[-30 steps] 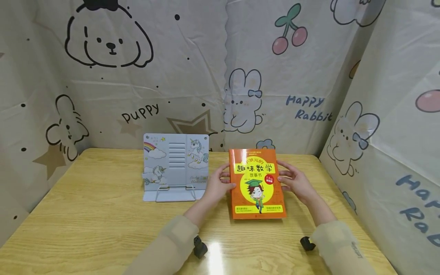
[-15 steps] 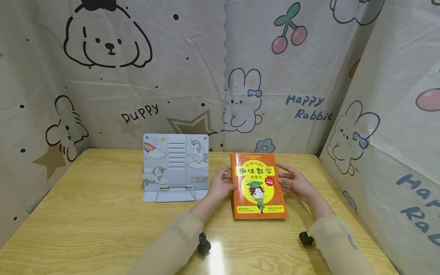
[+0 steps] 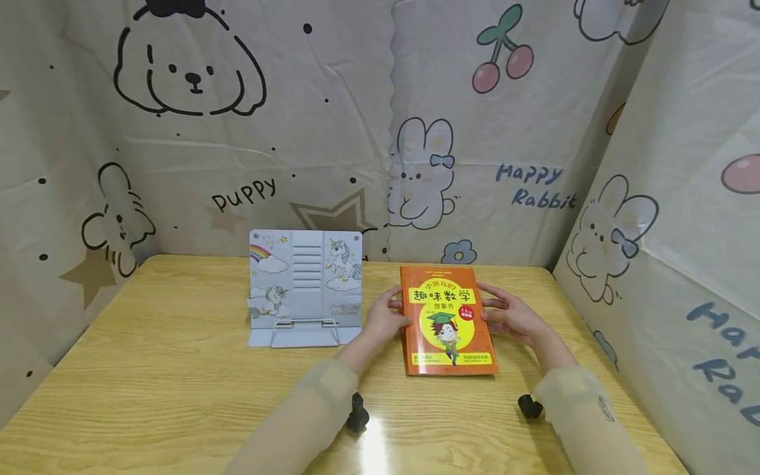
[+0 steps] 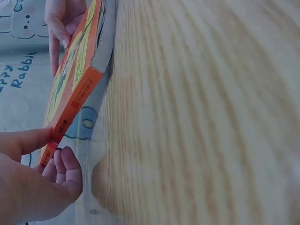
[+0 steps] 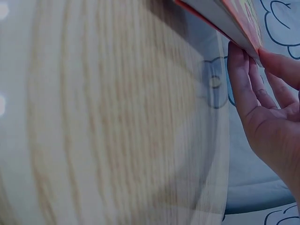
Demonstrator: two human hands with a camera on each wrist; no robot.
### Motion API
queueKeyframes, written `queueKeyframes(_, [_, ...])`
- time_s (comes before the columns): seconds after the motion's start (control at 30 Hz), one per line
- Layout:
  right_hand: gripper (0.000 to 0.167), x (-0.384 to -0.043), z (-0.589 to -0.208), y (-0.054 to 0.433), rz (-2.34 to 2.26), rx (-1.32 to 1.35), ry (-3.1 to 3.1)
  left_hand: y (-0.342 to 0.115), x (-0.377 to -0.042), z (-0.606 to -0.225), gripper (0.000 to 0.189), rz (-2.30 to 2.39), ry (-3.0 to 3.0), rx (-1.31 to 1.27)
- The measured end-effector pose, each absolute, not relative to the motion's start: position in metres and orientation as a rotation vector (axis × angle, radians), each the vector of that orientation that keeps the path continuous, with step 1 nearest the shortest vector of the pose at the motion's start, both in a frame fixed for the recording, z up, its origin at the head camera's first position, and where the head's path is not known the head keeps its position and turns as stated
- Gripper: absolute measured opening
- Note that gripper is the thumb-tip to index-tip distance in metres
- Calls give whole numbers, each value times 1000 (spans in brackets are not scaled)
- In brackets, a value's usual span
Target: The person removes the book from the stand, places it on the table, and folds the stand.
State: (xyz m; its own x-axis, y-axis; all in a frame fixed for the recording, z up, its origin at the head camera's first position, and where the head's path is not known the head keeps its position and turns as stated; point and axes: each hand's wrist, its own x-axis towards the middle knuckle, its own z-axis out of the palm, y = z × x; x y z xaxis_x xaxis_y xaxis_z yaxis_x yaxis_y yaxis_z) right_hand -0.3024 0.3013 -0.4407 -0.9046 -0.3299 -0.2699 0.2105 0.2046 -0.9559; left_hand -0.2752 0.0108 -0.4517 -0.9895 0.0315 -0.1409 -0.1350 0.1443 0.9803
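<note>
An orange paperback book (image 3: 448,323) with a yellow circle and a cartoon figure in a green cap faces up at the table's right half. My left hand (image 3: 384,315) holds its left edge; in the left wrist view the thumb of that hand (image 4: 37,183) lies on the spine side and the fingers curl beneath. On the opposite edge my right hand (image 3: 515,318) pinches the book, thumb on top and fingers under it, as the right wrist view shows that hand (image 5: 276,117). The book's far end is tilted up off the table, its near end low.
A white metal book stand (image 3: 305,284) with unicorn prints stands upright left of the book, a wire holder at its foot. The wooden table (image 3: 178,369) ends at a printed curtain (image 3: 332,132) behind and at the right.
The book's far edge has come down a little, so the cover lies flatter. Both hands keep their hold on its sides, and the stand has not moved.
</note>
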Motion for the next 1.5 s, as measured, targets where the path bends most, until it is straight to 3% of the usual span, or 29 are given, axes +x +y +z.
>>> queueKeyframes(1.5, [67, -313, -449, 296, -1461, -78, 2289, 4, -283, -457, 70, 1518, 2530, 104])
